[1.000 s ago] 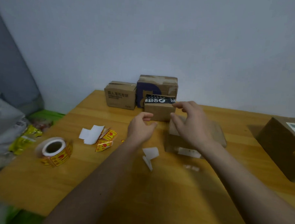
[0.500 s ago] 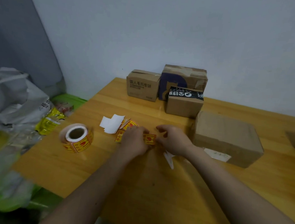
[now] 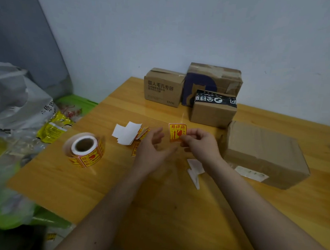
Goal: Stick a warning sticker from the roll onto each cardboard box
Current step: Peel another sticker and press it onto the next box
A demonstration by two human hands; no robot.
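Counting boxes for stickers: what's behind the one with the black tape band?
Directly behind the black-taped box stands a taller box with a dark blue print, against the wall. The front box covers its lower right part; anything between them cannot be seen.

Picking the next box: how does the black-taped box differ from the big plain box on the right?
The black-taped box is smaller and carries a black printed band on top; the big plain box is larger, bare brown, with a white label on its near side. Both are closed cardboard, with no warning sticker visible.
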